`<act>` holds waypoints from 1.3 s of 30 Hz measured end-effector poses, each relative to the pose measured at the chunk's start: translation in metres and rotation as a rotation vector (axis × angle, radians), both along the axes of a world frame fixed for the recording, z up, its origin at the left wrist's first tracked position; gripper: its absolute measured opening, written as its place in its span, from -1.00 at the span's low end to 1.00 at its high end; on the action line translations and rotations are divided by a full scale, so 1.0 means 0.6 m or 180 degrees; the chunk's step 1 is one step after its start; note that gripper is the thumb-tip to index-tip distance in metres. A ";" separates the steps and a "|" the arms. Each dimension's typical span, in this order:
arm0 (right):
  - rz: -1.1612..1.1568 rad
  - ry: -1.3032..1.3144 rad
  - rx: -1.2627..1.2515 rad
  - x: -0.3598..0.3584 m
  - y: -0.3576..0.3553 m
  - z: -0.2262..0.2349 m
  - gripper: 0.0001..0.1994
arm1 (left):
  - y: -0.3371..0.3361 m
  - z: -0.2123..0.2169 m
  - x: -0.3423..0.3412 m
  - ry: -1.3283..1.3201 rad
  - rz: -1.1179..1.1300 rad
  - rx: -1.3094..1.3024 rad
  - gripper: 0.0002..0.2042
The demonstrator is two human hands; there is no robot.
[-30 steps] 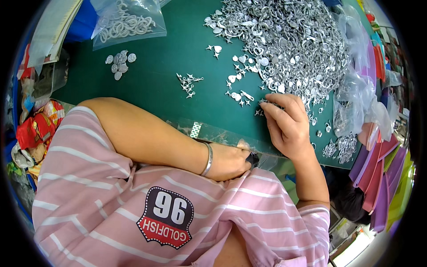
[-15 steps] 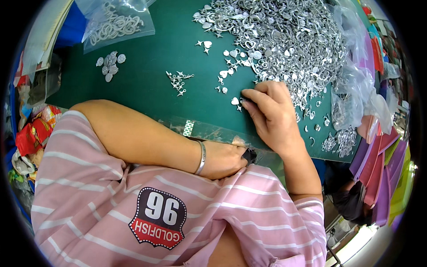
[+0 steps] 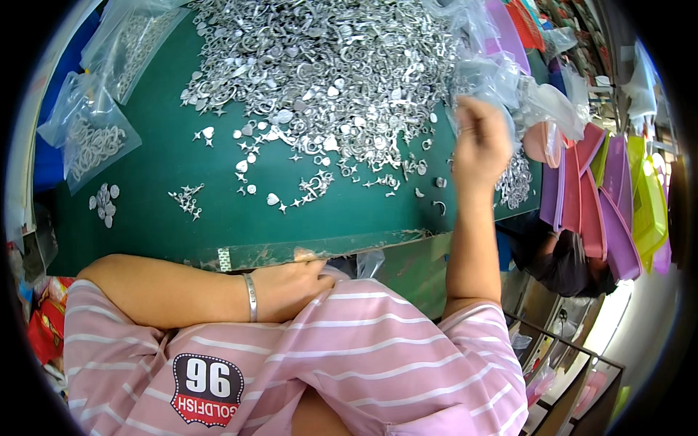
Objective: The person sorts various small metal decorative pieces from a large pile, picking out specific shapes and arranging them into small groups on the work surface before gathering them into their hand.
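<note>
My right hand [image 3: 481, 142] is raised at the right end of the green table, in front of clear plastic bags [image 3: 491, 76]. Motion smears its fingers, so I cannot make out any held thing. My left hand [image 3: 294, 287] rests by the table's near edge with fingers curled and nothing visible in them; a metal bracelet [image 3: 251, 296] circles the wrist. A large heap of silver metal charms [image 3: 327, 80] covers the far middle. Closer in lie a loose heart charm [image 3: 273, 198], a cluster of small charms [image 3: 314, 187] and a group of star charms [image 3: 189, 200].
Flat oval charms [image 3: 105, 203] lie at the left, below bags of pale rings [image 3: 98, 142]. Small chain-like pieces [image 3: 515, 183] sit at the right table edge. Beyond hang purple, red and yellow-green plastic bins [image 3: 589, 196]. The table's near edge [image 3: 349, 243] is worn.
The view has swung to the right. My right hand has left the loose charms near the heart and moved right toward the plastic bags, uncovering a small cluster. My left hand stays low by the edge.
</note>
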State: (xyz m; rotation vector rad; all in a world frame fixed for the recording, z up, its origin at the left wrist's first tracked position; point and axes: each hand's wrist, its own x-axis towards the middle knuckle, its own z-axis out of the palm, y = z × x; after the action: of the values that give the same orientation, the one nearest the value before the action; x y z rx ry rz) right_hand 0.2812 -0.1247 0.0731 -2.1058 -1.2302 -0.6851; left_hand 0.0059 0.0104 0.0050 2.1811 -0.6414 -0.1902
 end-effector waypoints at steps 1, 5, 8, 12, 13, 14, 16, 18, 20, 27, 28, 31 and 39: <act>-0.0453 -0.0008 0.0172 0.037 -0.028 0.013 -0.85 | -0.001 -0.002 -0.001 -0.0037 0.0012 -0.0007 -0.79; -0.1297 0.0549 0.0589 0.145 -0.137 0.039 -0.84 | -0.002 0.004 0.001 -0.0008 -0.0069 -0.0006 -0.78; -0.1549 0.1805 -0.0665 0.161 -0.175 0.044 -0.79 | -0.001 -0.001 -0.004 0.0001 0.0024 -0.0102 -0.79; -0.1581 -0.0201 -0.0914 0.102 -0.133 0.046 -0.81 | -0.005 -0.007 -0.007 -0.0079 0.0078 -0.0089 -0.81; -0.1223 -0.0383 -0.0648 0.068 -0.137 0.063 -0.81 | -0.006 -0.010 -0.004 0.0052 -0.0049 -0.0275 -0.82; -0.0607 0.0009 -0.0508 0.030 -0.083 0.038 -0.79 | -0.009 -0.015 -0.012 0.0117 0.0118 -0.0214 -0.81; 0.0590 0.0652 -0.0711 -0.078 -0.024 0.004 -0.68 | -0.008 -0.020 -0.013 0.0080 0.0084 -0.0270 -0.81; 0.1695 0.0623 -0.1017 -0.154 0.026 -0.034 -0.61 | -0.002 -0.017 -0.007 -0.0170 0.0092 -0.0218 -0.78; 0.1872 0.0774 -0.1391 -0.195 0.032 -0.045 -0.63 | -0.006 -0.011 -0.008 -0.0171 0.0151 -0.0200 -0.77; 0.1276 0.0918 -0.0683 -0.179 -0.008 -0.056 -0.70 | -0.010 -0.010 -0.008 -0.0021 0.0122 -0.0110 -0.75; 0.1319 0.0972 -0.0699 -0.178 -0.011 -0.057 -0.70 | -0.007 -0.006 -0.007 0.0037 0.0093 -0.0083 -0.75; 0.1134 0.1027 -0.0461 -0.177 -0.017 -0.061 -0.71 | -0.005 -0.006 -0.007 -0.0002 0.0141 -0.0117 -0.75; 0.0814 0.1012 -0.0580 -0.169 0.015 -0.061 -0.81 | -0.001 -0.006 -0.007 0.0019 0.0033 -0.0175 -0.74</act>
State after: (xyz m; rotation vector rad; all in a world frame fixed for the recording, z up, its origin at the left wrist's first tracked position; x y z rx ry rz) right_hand 0.1797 -0.1157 0.0364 -2.0504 -1.3848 -0.1226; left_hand 0.0018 0.0100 0.0012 2.1300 -0.6247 -0.1718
